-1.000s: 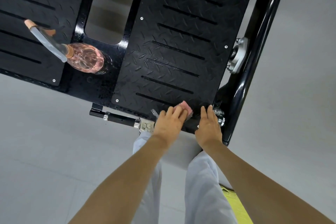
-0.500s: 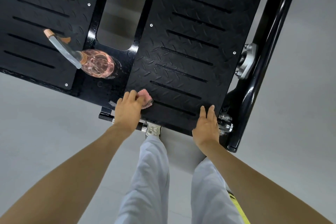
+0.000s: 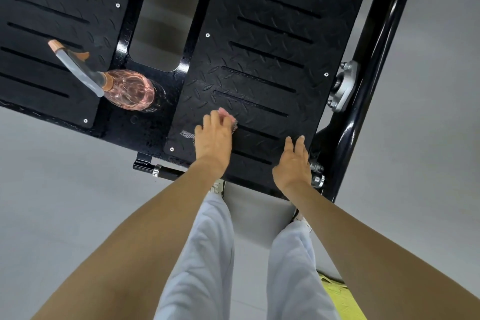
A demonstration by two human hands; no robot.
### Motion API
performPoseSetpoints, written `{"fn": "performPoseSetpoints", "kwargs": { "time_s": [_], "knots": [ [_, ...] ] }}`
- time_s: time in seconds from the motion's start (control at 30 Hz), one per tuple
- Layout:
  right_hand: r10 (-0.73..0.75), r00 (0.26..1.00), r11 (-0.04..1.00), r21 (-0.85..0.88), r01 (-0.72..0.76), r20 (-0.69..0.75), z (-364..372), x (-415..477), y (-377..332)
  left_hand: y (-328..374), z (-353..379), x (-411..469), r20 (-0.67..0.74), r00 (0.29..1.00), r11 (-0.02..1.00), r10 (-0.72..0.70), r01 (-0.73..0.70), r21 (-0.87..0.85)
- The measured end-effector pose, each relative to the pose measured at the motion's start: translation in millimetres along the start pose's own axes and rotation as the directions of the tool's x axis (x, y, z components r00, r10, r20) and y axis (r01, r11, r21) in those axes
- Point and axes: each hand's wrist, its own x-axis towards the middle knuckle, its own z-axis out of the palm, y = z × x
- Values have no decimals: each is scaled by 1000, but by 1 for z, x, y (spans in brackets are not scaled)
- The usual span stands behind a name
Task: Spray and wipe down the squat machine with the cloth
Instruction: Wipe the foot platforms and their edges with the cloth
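Wiping: my left hand [image 3: 213, 139] grips crumpled pink cloth [image 3: 229, 117] on black checker-plate footplate [image 3: 262, 60], right hand [image 3: 293, 162] flat, fingers straight; next, sweep upward.

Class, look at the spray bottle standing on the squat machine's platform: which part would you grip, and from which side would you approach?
Take the spray bottle at the narrow neck under its grey sprayer head, coming from the person's near side. The neck is slimmer than the round pink body, and the orange trigger faces away, so wrapping fingers would likely reach it.
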Motion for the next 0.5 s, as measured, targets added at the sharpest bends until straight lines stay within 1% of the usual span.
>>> {"fn": "performPoseSetpoints", "kwargs": {
  "time_s": [0.1, 0.17, 0.2, 0.27, 0.33, 0.43, 0.47, 0.5],
  "knots": [
    [-11, 1000, 1000, -14, 11, -1, -4, 4, 5, 31, 6, -14, 28, 990, 990, 139, -138, -43],
    [-10, 1000, 999, -35, 11, 8, -6, 6, 10, 57, 11, -23, 69, 959, 960, 275, -270, -73],
    [-9, 1000, 999, -48, 10, 12, -7, 7, 13, 68, 14, -26, 84, 944, 946, 320, -314, -79],
    [-11, 1000, 997, -74, 12, 15, -9, 8, 16, 81, 17, -28, 90, 941, 944, 325, -318, -85],
    [-28, 999, 994, -104, 30, 17, -11, 9, 19, 80, 19, -27, 84, 940, 943, 332, -327, -70],
    [-49, 999, 991, -121, 51, 17, -11, 8, 18, 57, 15, -19, 69, 877, 875, 476, -480, 62],
    [-47, 999, 992, -116, 48, 15, -11, 7, 19, 45, 12, -14, 62, 863, 857, 502, -505, 97],
    [-41, 999, 993, -108, 42, 15, -10, 6, 18, 32, 9, -9, 57, 865, 857, 499, -502, 121]
  ]
}}
